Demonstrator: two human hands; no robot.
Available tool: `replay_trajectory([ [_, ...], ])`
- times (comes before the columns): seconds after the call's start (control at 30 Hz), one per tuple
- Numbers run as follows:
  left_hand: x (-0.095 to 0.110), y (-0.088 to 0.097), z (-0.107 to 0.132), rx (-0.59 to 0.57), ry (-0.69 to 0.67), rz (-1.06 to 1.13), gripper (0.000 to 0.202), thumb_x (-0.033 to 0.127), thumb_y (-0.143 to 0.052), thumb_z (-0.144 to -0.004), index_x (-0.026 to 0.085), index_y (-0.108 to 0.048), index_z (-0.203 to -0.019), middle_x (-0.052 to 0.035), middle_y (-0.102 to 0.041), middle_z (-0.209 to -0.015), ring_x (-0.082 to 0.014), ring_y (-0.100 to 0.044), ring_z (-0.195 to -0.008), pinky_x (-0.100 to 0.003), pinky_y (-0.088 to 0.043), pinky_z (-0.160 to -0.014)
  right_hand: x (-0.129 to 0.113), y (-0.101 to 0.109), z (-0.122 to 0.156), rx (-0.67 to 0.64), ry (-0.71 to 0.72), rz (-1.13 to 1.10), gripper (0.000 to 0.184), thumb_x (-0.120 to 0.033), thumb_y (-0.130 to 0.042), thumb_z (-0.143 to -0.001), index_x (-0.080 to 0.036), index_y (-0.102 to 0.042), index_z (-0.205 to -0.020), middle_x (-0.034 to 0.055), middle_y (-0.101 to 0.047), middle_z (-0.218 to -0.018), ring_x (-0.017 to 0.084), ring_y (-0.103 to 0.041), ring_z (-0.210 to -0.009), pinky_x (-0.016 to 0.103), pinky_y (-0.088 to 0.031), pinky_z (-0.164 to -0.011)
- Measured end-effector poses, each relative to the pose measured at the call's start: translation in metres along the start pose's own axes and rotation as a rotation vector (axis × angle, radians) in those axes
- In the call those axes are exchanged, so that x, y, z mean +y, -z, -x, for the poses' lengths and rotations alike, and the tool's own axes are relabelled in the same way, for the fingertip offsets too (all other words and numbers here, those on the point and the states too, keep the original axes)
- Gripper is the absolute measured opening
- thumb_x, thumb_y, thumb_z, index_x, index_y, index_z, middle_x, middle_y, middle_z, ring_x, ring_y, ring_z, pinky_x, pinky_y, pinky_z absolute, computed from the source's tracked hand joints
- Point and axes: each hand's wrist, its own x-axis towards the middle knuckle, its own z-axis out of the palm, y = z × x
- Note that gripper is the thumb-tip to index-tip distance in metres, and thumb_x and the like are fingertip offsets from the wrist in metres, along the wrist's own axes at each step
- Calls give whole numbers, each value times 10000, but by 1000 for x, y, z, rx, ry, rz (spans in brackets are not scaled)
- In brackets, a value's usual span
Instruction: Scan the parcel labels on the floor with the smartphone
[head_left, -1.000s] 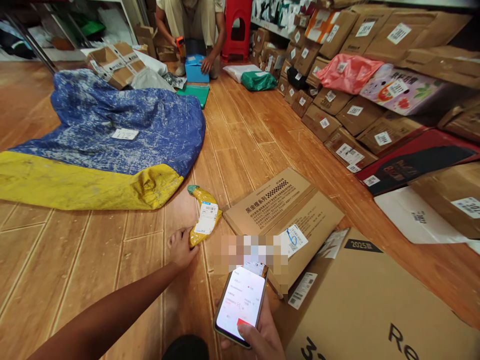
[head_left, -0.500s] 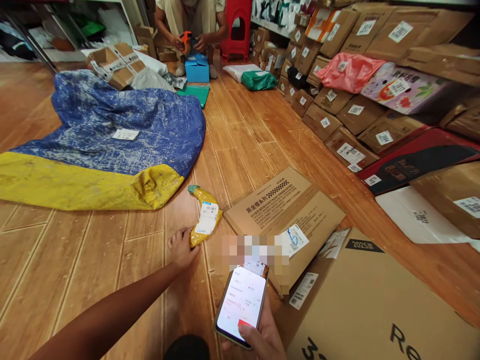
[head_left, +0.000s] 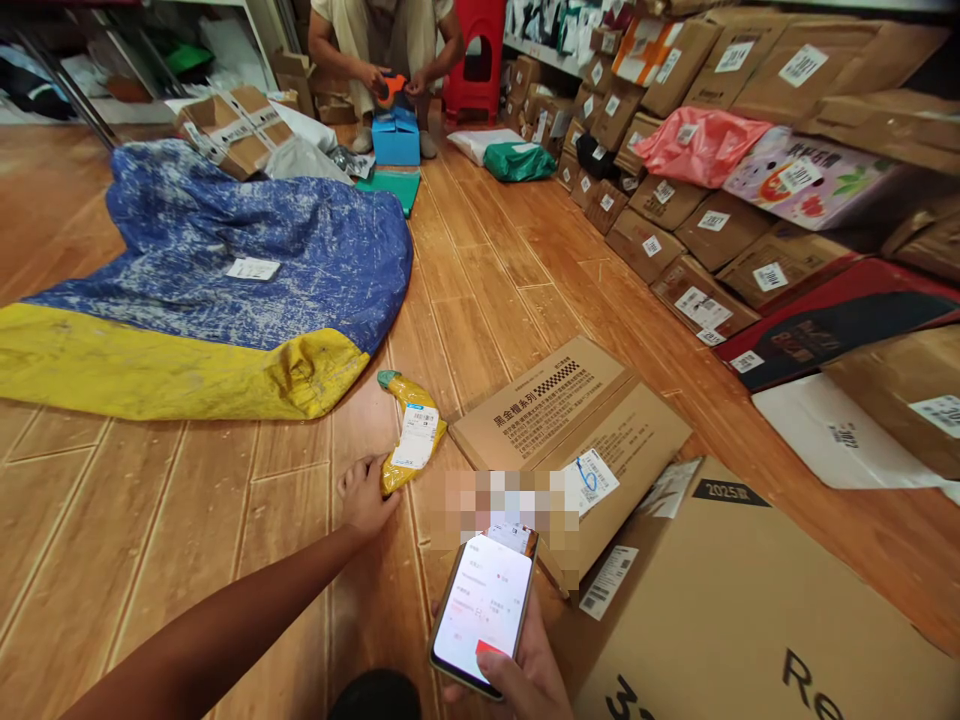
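My left hand point(head_left: 369, 497) grips the near end of a yellow taped parcel point(head_left: 426, 412), curved in shape, with a white shipping label point(head_left: 416, 436) facing up. The parcel lies on the wooden floor, its green tip pointing away from me. In my right hand point(head_left: 529, 655) is a smartphone point(head_left: 484, 605) with its lit screen toward me. My right thumb rests on a red spot low on the screen. The top of the phone is partly blurred out. Right beside the phone lies a flat brown carton point(head_left: 555, 400) with printed text and a label.
A large carton point(head_left: 750, 600) fills the lower right. At left spreads a blue and yellow woven sack point(head_left: 255, 240). Labelled boxes point(head_left: 712, 220) are stacked along the right. At the back a seated person holds an orange tool point(head_left: 390, 90) over a blue box point(head_left: 396, 137), near a red stool point(head_left: 476, 60).
The person at the back has shifted the orange tool slightly down and to the right. My hands, the yellow parcel and the phone stay nearly in place.
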Motion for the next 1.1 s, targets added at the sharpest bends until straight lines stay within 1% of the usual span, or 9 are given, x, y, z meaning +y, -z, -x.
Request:
replay_trajectory([
  [0.13,0,0,0,4,-5,0,546,247,-615,-748,193,-493,-1278,-117,-506,-1177,-307,-456,-1107,-448,-318,-953,5,3,0,-12,3,-11,1264,-288,-811,-594,-221,134,-1430,74,-739,-884,216,-682,-598,278,-529,-477],
  [0.3,0,-2,-1,1,-5,8,544,250,-608,-747,195,-489,-1275,-118,-500,-1186,-314,-450,-1113,-454,-332,-946,7,3,2,31,-5,0,1288,-327,-836,-577,-237,108,-1448,101,-741,-926,228,-691,-648,285,-544,-503],
  [0.5,-4,-3,-1,-3,-11,19,536,258,-612,-755,193,-492,-1273,-117,-501,-1185,-310,-449,-1116,-448,-329,-943,-2,-6,6,24,-47,-16,1292,-311,-821,-555,-215,119,-1437,78,-741,-844,220,-676,-589,282,-525,-504],
  [0.63,-5,-4,-1,6,-18,21,544,241,-609,-747,192,-490,-1275,-114,-503,-1176,-304,-450,-1108,-439,-328,-937,-1,-5,8,21,-50,-27,1322,-329,-817,-520,-206,133,-1430,47,-735,-753,215,-653,-520,292,-510,-495],
  [0.8,-6,-4,-6,14,-53,23,543,258,-612,-725,200,-513,-1255,-105,-516,-1150,-300,-464,-1087,-436,-337,-918,1,-1,6,53,-32,-53,1288,-319,-819,-528,-233,71,-1455,91,-739,-895,242,-678,-621,337,-540,-525],
  [0.87,-9,-3,-15,15,-87,24,532,278,-606,-727,195,-526,-1245,-107,-521,-1138,-303,-463,-1093,-438,-338,-910,0,-2,3,33,-1,-54,1260,-353,-815,-551,-225,50,-1458,87,-739,-908,254,-681,-649,350,-549,-530],
  [0.93,-9,1,-32,5,-135,27,529,300,-605,-726,191,-538,-1240,-110,-525,-1128,-304,-454,-1112,-437,-334,-914,-2,-5,0,26,24,-54,1178,-432,-784,-610,-227,8,-1458,81,-735,-911,257,-683,-647,354,-550,-518],
  [1.03,-3,6,-71,-44,-244,37,539,310,-620,-708,212,-559,-1235,-97,-535,-1117,-293,-451,-1116,-430,-314,-954,-6,-8,-5,61,52,-53,979,-577,-665,-721,-239,-107,-1451,98,-714,-991,228,-675,-599,363,-553,-528],
  [1.1,10,9,-101,-83,-310,42,543,297,-629,-694,233,-573,-1231,-92,-542,-1117,-298,-445,-1107,-443,-297,-972,-7,-8,-7,75,73,-52,922,-637,-598,-750,-240,-145,-1447,111,-693,-1032,236,-680,-655,366,-555,-530],
])
